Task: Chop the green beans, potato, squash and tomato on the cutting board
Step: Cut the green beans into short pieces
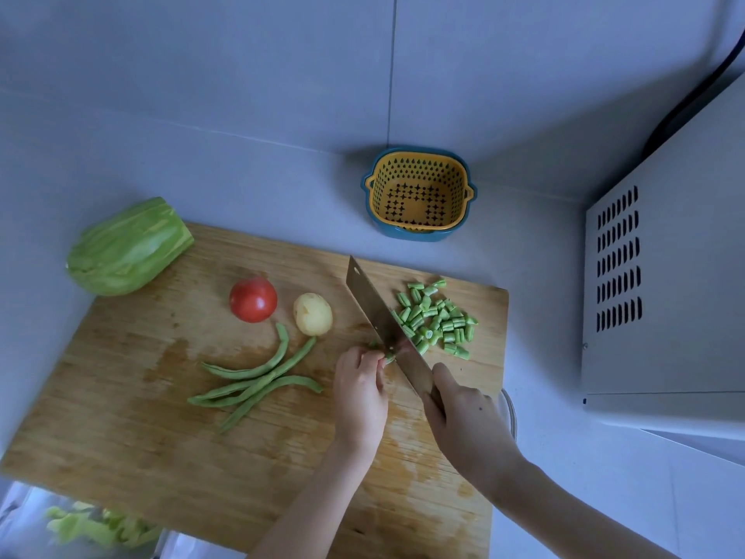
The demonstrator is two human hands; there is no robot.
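Cutting board (121,417) on the counter (242,175), beneath both hands. Squash (127,248) lies far left of the left hand (361,391), overhanging the board's corner. The right hand (459,417) is curled around the handle of the knife (375,312). The left hand's fingertips pinch a short bean stub (377,346) against the blade. Whole beans (258,381), tomato (253,299) and potato (313,313) lie left of that hand; cut pieces (437,320) right of the blade. Risk: the stub is short, so the blade may nick the fingertips or the stub may slip.

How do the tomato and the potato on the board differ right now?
The tomato is red and round; the potato is pale yellow and more oval. The tomato looks slightly bigger than the potato. The potato lies nearer the knife than the tomato. Both sit whole and uncut on the cutting board.
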